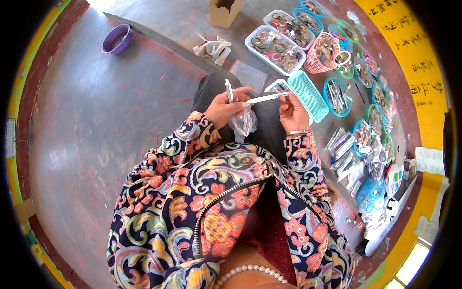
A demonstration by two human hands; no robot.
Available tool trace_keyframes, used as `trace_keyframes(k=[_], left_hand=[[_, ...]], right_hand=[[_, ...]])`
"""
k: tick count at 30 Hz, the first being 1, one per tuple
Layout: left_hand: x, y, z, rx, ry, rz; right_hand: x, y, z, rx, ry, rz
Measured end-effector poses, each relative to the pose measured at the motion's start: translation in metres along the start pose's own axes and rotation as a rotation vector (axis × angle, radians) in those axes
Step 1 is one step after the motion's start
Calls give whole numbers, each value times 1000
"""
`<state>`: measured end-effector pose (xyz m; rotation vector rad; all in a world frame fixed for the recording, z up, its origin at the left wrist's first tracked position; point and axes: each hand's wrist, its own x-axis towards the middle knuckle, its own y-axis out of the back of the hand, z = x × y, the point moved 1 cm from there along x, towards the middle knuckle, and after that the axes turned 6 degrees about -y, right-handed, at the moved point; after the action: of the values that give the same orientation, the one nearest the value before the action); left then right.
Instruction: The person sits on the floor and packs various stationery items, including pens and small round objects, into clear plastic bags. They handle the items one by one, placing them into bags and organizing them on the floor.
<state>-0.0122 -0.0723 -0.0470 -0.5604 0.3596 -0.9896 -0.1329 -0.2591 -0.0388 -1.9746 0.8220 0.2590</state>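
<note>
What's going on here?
A person is handling white pens with both hands. The left hand holds one white pen nearly upright, with a clear plastic bag hanging beneath. The right hand grips the far end of a second white pen, which lies crosswise between the hands. A turquoise basket sits just beyond the right hand.

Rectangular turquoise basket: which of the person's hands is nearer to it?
Right. The right hand is close by the basket's left side; the left hand is farther off to the left.

White pen (266,98) (and turquoise basket (309,95))
</note>
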Motion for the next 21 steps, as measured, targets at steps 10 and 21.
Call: trace_keyframes(k=[10, 21], left_hand=[[-6, 13, -3, 53, -51, 138], [-8, 8, 1, 109, -124, 115]], right_hand=[[4, 11, 58, -277, -386, 66], [8, 13, 64, -496, -446, 18]])
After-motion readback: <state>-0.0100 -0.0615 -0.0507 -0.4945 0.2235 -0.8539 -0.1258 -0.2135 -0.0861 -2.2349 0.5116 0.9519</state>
